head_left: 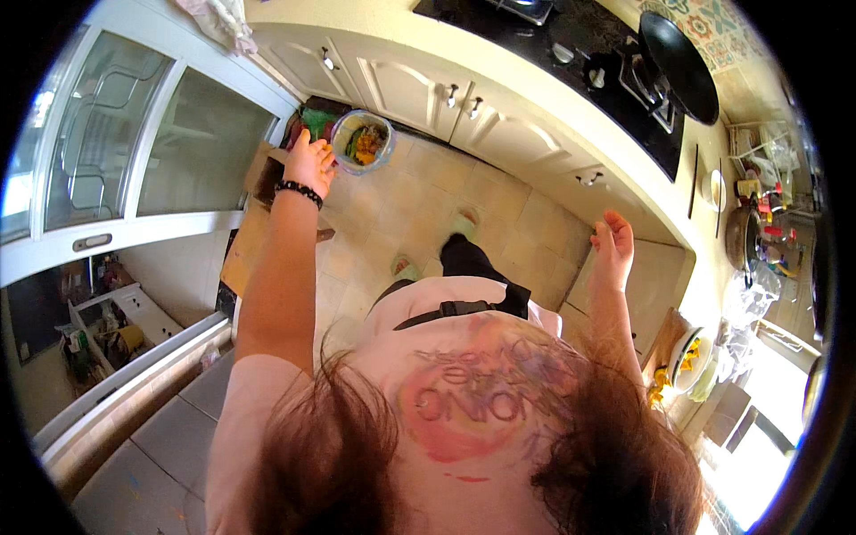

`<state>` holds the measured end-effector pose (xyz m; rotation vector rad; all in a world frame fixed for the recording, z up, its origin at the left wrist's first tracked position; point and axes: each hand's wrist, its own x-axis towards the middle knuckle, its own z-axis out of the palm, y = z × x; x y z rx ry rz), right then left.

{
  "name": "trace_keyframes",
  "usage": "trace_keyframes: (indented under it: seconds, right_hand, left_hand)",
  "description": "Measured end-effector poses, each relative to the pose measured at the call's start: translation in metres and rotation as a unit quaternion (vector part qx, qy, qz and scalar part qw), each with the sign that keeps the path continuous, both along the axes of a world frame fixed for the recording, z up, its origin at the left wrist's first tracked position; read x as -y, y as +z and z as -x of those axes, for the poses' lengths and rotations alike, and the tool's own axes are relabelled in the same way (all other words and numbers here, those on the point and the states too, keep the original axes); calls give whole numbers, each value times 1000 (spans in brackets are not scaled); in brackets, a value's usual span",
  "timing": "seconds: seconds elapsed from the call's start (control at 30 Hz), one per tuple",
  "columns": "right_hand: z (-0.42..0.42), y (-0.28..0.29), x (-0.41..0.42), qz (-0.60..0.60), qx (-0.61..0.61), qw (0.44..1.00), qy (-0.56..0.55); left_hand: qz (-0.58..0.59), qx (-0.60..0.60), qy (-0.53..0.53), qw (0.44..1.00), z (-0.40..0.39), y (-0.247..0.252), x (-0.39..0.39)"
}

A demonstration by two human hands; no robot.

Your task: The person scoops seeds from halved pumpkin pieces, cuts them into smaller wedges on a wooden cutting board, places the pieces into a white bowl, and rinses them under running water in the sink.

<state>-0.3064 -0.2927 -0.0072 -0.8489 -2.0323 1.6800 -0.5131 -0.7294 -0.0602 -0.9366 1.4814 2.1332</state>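
Note:
My left hand (312, 162), with a dark beaded bracelet at the wrist, is stretched out with its fingers apart and nothing visible in it. Just beside it on the tiled floor stands a lined waste bin (382, 160) holding orange and green food scraps. My right hand (613, 239) is raised on the other side, in front of the cabinets, its fingers curled; whether something small is between them I cannot tell. At the right, a white bowl (683, 384) with yellow-orange pieces stands by a wooden cutting board (663, 336) on the counter.
A gas hob (615, 40) with a black wok (679, 67) is set in the curved counter above white cabinet doors (401, 87). At the left are a sliding glass door (200, 140) and a wooden stool or bench (251, 247). Another pan (741, 237) stands at the right.

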Motion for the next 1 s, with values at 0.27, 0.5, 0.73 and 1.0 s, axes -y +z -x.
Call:
trace_keyframes:
  seconds: [0.27, 0.5, 0.73, 1.0]
  right_hand:
    - [93, -34, -21, -55, 98, 993, 44]
    - [142, -12, 6, -49, 144, 980, 126]
    - [132, -23, 20, -15, 164, 986, -13]
    - [-21, -4, 100, 40, 199, 954, -220]
  left_hand:
    - [137, 61, -133, 980, 145, -59, 34]
    - [185, 140, -284, 930, 201, -60, 41]
    - [-57, 69, -167, 982, 206, -54, 28]
    - [3, 229, -354, 907, 114, -47, -59]
